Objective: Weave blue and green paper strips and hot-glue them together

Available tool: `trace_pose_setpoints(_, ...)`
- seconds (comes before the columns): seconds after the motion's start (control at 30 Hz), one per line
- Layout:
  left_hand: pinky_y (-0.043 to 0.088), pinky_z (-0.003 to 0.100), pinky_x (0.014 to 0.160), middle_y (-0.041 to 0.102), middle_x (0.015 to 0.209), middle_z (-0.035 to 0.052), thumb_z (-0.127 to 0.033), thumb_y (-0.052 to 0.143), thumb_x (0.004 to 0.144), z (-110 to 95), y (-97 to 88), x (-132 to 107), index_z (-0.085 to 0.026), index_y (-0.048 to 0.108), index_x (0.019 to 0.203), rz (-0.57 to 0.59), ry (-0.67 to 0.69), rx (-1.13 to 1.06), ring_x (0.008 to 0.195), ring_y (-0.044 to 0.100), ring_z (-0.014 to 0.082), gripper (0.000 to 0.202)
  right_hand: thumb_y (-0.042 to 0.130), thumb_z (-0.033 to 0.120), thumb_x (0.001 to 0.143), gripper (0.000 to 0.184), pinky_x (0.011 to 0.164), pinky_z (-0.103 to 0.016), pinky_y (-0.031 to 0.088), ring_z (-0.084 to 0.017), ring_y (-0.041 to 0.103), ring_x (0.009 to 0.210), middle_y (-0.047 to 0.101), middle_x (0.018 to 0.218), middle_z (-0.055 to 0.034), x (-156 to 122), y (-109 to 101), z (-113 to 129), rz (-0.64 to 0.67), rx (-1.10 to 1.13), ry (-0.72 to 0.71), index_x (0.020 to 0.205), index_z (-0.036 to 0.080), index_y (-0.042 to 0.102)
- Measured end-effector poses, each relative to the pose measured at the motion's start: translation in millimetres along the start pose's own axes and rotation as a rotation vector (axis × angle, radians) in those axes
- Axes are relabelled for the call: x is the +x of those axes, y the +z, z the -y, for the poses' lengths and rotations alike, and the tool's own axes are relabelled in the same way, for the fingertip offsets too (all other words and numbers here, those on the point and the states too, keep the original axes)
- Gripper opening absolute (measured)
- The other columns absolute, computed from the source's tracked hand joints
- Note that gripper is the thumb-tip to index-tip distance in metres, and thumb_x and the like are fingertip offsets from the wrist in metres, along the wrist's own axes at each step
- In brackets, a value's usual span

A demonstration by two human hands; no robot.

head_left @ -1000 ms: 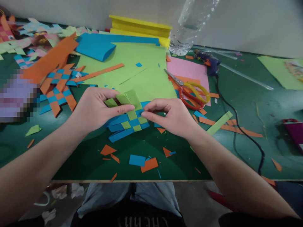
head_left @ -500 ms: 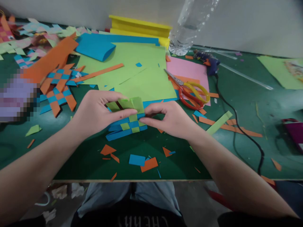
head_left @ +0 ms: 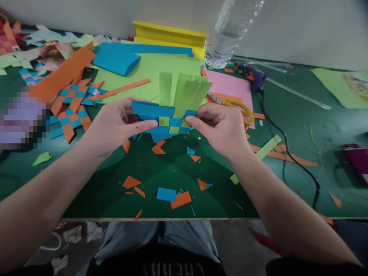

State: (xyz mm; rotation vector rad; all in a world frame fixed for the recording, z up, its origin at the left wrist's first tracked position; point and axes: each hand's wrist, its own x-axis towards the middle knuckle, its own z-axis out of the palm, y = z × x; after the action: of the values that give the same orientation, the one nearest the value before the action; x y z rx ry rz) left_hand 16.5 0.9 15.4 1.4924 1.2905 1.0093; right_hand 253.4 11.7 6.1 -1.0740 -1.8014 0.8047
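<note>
My left hand and right hand each pinch the blue-and-green woven paper mat, four green strips standing up.

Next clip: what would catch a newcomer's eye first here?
The blue-and-green woven paper piece, held up over the middle of the green table between the left hand and right hand, its green strips fanning upward. Behind it lie a light green sheet and a yellow paper stack by the wall. Orange-and-blue woven pieces sit at left; orange scraps dot the near edge.
</note>
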Motion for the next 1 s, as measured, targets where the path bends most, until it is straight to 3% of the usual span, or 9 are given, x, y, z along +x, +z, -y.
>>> trace_pose_setpoints(0.17,0.063,0.028,0.076,0.081,0.087,0.0019,-0.023,0.08,0.076,1.2,1.6,-2.8,-0.018,0.076,0.081,0.061,-0.028,-0.086,0.076,0.075,0.0166,0.008,0.077,0.037,0.082,0.022,0.067,-0.029,0.062,-0.015,0.068,0.071,0.071,0.077,0.0003,-1.1,2.4,0.5,-0.033,0.069,0.046,0.072,0.022,0.066)
trace_pose_setpoints(0.27,0.064,0.029,0.075,0.081,0.083,0.0014,-0.025,0.081,0.076,2.8,2.2,-3.3,-0.02,0.078,0.083,0.068,-0.015,-0.09,0.076,0.076,0.0188,0.009,0.081,0.043,0.078,0.025,0.072,-0.031,0.063,-0.017,0.071,0.079,0.073,0.083,-0.0001,-2.4,5.2,0.4,0.026,0.201,0.109,0.083,0.022,0.069)
trace_pose_setpoints(0.37,0.065,0.031,0.076,0.081,0.085,0.002,-0.029,0.083,0.074,4.4,4.0,-4.0,-0.022,0.079,0.085,0.06,-0.007,-0.053,0.08,0.077,0.0225,0.014,0.085,0.049,0.071,0.04,0.078,-0.036,0.064,-0.021,0.074,0.088,0.077,0.093,-0.0009,-4.3,9.1,0.2,0.125,0.327,0.165,0.096,0.021,0.071)
trace_pose_setpoints(0.47,0.065,0.033,0.079,0.081,0.09,0.0011,-0.03,0.082,0.074,4.6,7.2,-5.9,-0.024,0.08,0.088,0.05,0.025,-0.018,0.085,0.077,0.0239,0.016,0.088,0.047,0.066,0.041,0.077,-0.039,0.066,-0.023,0.076,0.085,0.079,0.091,-0.0019,-7.4,13.3,0.6,0.158,0.316,0.223,0.093,0.02,0.073)
trace_pose_setpoints(0.7,0.063,0.028,0.071,0.08,0.088,-0.0013,-0.03,0.08,0.074,2.5,12.9,-10.6,-0.028,0.08,0.087,0.053,0.05,0.062,0.08,0.075,0.0204,0.013,0.087,0.033,0.072,0.022,0.077,-0.038,0.067,-0.025,0.077,0.087,0.08,0.092,-0.0025,-13.0,20.2,1.3,-0.023,0.153,0.101,0.088,0.02,0.077)
trace_pose_setpoints(0.87,0.058,0.024,0.058,0.075,0.073,-0.0021,-0.029,0.081,0.072,1.3,12.8,-9.6,-0.025,0.077,0.077,0.052,0.048,0.023,0.064,0.069,0.0154,0.008,0.086,0.023,0.072,0.02,0.086,-0.041,0.067,-0.026,0.077,0.094,0.081,0.097,-0.0012,-11.9,19.3,2.5,-0.043,0.116,0.037,0.091,0.022,0.078)
trace_pose_setpoints(1.0,0.058,0.025,0.059,0.074,0.072,-0.0028,-0.027,0.08,0.074,0.2,11.9,-9.3,-0.026,0.076,0.076,0.056,0.075,0.032,0.064,0.069,0.016,0.005,0.086,0.021,0.073,0.021,0.086,-0.043,0.067,-0.027,0.077,0.093,0.081,0.098,-0.0022,-10.9,17.8,4.5,-0.039,0.132,0.047,0.093,0.022,0.079)
